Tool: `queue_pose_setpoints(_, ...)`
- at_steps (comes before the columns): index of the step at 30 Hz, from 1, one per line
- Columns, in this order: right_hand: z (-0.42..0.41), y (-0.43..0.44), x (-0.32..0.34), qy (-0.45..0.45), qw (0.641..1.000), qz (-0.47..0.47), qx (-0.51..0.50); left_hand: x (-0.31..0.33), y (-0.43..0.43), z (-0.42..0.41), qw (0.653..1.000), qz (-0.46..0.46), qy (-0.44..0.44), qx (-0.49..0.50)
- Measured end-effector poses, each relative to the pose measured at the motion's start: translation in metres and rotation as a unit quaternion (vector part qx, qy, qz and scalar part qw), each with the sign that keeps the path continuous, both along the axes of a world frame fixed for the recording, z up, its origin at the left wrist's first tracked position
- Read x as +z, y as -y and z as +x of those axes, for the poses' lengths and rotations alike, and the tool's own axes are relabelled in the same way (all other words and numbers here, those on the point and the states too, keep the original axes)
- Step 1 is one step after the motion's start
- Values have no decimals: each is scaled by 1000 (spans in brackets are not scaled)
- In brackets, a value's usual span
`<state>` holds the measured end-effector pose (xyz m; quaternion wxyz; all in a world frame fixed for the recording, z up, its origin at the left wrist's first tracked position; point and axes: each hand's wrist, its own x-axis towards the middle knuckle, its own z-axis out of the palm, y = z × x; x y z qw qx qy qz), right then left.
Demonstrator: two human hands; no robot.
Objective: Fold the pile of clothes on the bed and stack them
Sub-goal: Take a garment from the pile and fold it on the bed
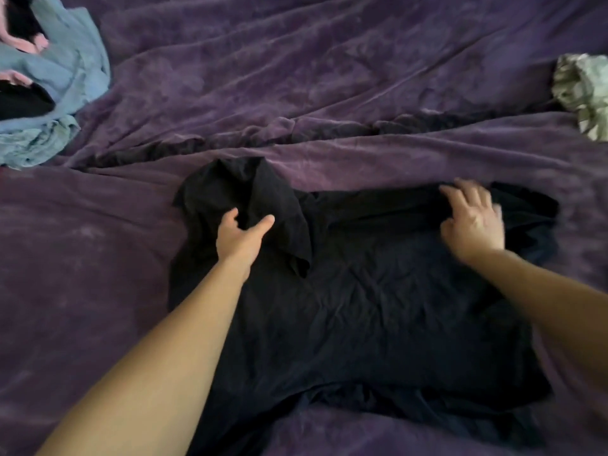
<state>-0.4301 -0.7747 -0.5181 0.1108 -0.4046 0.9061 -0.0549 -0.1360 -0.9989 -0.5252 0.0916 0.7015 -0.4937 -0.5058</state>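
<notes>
The left hand's thumb and forefinger lie parted on the shirt's folded-in sleeve; whether the hidden fingers grip it cannot be told. The right hand, blurred, presses spread fingers on the far right edge. The black shirt lies flat on the near purple bed. A pile of blue, pink and black clothes lies far left, and a patterned cloth far right.

shirt: flat on the bedspread, front and centre
clothes pile: way back left
crumpled garment: far right edge
left hand: on shirt's left sleeve
right hand: on its far right corner
</notes>
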Motion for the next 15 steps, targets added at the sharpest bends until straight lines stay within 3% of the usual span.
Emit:
queue_pose_setpoints(3, -55, -13, -4, -40, 990, 138, 8, -17, 14, -23, 999, -27, 33, -12)
queue_pose_setpoints(5, -77, -16, -2, -34, 983, 182, -8, -17, 21, -27, 998, -41, 29, 40)
queue_pose_setpoints(11, -74, -45, 31, 51, 984, 168, -8, 36, 6, 18, 964, -66, -47, 255)
queue_pose_setpoints(15, -45, -77, 75, 15, 989, 145, 13, 76, -24, 67, 961, -95, 8, 261)
